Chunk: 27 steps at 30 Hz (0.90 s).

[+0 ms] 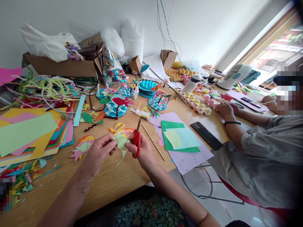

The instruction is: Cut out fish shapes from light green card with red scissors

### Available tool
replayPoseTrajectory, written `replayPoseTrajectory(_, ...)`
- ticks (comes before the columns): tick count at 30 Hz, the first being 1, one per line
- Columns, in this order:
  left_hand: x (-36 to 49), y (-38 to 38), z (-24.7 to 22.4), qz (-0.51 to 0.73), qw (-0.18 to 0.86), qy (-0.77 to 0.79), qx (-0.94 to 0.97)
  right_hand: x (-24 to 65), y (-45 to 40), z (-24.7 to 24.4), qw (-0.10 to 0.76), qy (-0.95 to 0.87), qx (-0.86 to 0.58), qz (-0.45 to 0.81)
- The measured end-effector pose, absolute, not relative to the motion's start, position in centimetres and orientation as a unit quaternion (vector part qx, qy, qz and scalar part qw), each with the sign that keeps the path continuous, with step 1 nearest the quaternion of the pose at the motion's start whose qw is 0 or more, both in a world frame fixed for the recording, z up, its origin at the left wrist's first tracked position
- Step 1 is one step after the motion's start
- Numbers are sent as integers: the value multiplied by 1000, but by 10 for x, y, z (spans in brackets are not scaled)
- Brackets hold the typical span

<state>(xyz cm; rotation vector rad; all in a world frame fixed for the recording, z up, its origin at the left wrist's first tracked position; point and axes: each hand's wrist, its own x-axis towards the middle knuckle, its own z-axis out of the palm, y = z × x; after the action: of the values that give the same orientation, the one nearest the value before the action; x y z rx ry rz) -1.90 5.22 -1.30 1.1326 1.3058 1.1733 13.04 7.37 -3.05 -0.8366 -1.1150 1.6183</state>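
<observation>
Between my two hands is a small light green paper cutout [122, 142], with a thin strip of green paper [121, 158] hanging just below it. My left hand [104, 145] pinches the cutout's left edge. Red-handled scissors [136, 143] sit in my right hand [142, 149], blades pointing up and away, while its fingertips touch the cutout's right edge. Yellow and orange paper scraps [118, 129] lie just behind the cutout. To the left of my left hand rest several paper fish [82, 146] in pink, orange and green.
Stacked coloured paper [28, 129] and paper scraps [26, 176] cover the left side. Toward the right lie a wooden stick [153, 142], a green sheet [170, 135] on lilac paper [187, 160], and a black phone [206, 135]. Blue fish-decorated discs [115, 107] stand farther back. A co-worker's hands [226, 110] are at right.
</observation>
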Motion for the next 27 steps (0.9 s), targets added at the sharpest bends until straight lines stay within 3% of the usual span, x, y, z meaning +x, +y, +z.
replayPoseTrajectory(8, -23, 42, -17, 483, 505, 541, 467, 136, 84, -15, 518, -453, -366, 626)
replayPoseTrajectory(14, -37, 49, -12, 552, 450, 557, 426, 135, 97, -7, 460, -529, -362, 615)
replayPoseTrajectory(21, -28, 59, 4, 421, 405, 579, 569, 127, 104, 1, 416, -613, -353, 572)
replayPoseTrajectory(27, -29, 57, -7, 434, 406, 591, 545, 127, 115, 2, 462, -558, -352, 593)
